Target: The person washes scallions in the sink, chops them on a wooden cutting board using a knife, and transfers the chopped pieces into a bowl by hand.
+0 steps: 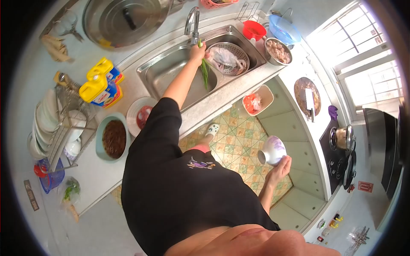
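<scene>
My left hand (197, 54) reaches over the sink (162, 77), just below the faucet (193, 25). It is closed around a bunch of scallions (205, 76), whose green leaves hang down into the left basin. Beside it, in the right basin, a metal colander (243, 59) holds a pale piece of raw meat (223, 57), which looks like poultry. Off to the right, above the floor, my right hand (279, 170) grips a white bowl with purple markings (274, 150). The bowl is tilted sideways, its foot toward the left; its inside is hidden.
Raw meat pieces fill a metal bowl (277, 51) by the sink. A cleaver (309, 100) lies on a round board. Left on the counter are a basin of dark food (112, 138), yellow jugs (100, 89) and a dish rack (64, 128). A waste bin (258, 100) is below the counter edge.
</scene>
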